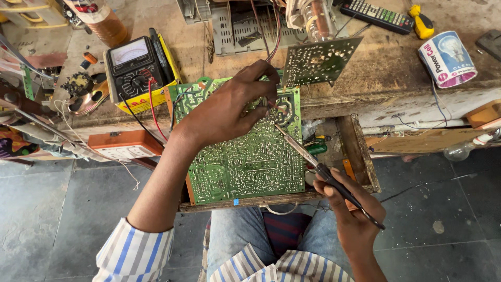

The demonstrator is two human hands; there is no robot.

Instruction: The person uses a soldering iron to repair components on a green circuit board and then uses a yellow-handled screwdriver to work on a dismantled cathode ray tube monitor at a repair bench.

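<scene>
A large green circuit board [245, 162] leans from a wooden drawer's front edge [250, 202] up against the workbench, solder side toward me. My left hand [229, 107] rests on its upper part, fingers pinched on thin wires [270, 36] near the top edge. My right hand [349, 203] grips a soldering iron [313, 159] by its black handle; the metal tip touches the board just below my left fingers. A smaller circuit board [318, 60] stands tilted behind the big one.
A yellow-cased analog multimeter [136, 70] with red and black leads sits on the bench at left, an orange box [125, 145] below it. A remote control [377, 14], a yellow tool [421, 22] and a light-bulb carton [448, 58] lie at right. Grey tiled floor below.
</scene>
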